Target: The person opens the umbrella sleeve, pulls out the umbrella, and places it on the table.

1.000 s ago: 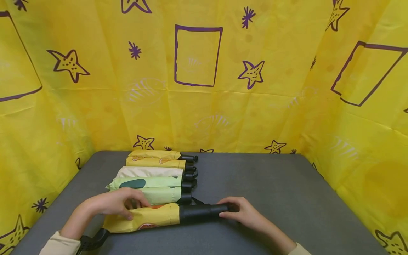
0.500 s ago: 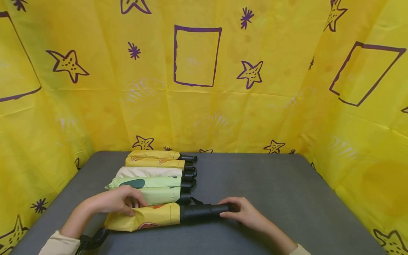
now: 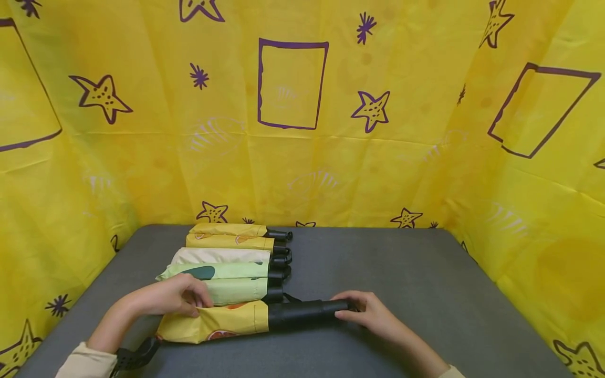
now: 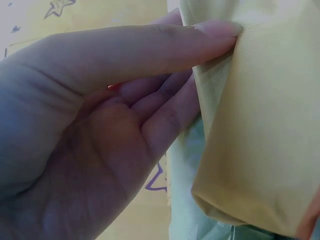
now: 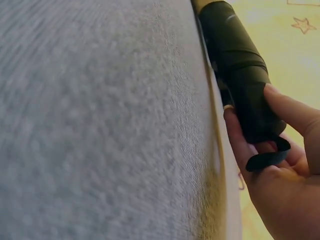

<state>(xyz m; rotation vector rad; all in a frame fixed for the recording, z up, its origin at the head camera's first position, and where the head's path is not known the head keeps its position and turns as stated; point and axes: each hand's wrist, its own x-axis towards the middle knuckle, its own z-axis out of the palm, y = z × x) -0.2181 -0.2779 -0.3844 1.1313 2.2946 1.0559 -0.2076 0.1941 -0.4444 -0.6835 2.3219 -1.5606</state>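
A folding umbrella lies at the table's front in a yellow sleeve (image 3: 236, 321) printed with citrus slices, its black handle (image 3: 302, 314) pointing right. My left hand (image 3: 165, 299) pinches the sleeve's fabric near its left end; in the left wrist view the thumb (image 4: 215, 36) presses on a fold of the cloth. At the other end, my right hand (image 3: 373, 315) grips the tip of the handle between thumb and fingers. A small black wrist strap (image 5: 267, 160) hangs from that tip across the fingers in the right wrist view.
Behind it, several more sleeved umbrellas lie side by side: light green (image 3: 236, 289), cream (image 3: 222, 255) and yellow (image 3: 227, 229), black handles to the right. Yellow curtains (image 3: 293, 157) with starfish drawings enclose the dark grey table (image 3: 397, 262) at back and sides.
My right hand has shifted slightly right with the handle's tip, and a little more black shows beyond the sleeve. The left hand keeps its pinch, nearly in place. The other umbrellas stay put.
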